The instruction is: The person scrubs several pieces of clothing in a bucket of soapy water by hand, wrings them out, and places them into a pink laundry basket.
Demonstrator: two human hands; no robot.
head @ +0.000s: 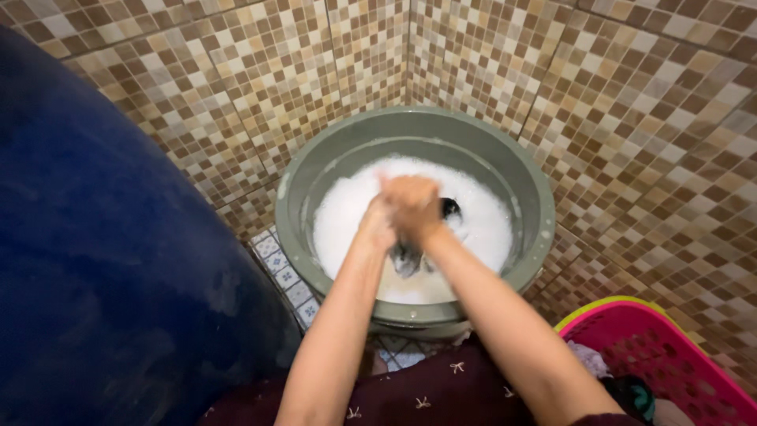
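A grey-green round basin (528,185) stands in a tiled corner, filled with white soap foam (347,209). Both my hands are pressed together over the middle of the foam. My left hand (380,221) and my right hand (412,203) grip a dark wet cloth (408,256); part of it hangs below my wrists and a dark bit shows at the right of my right hand. The hands are blurred by motion.
A large dark blue barrel (102,260) fills the left side. A pink laundry basket with a yellow-green rim (631,327) holding clothes sits at the lower right. Brown mosaic tile walls (631,102) close the corner. My maroon patterned garment (426,390) lies below.
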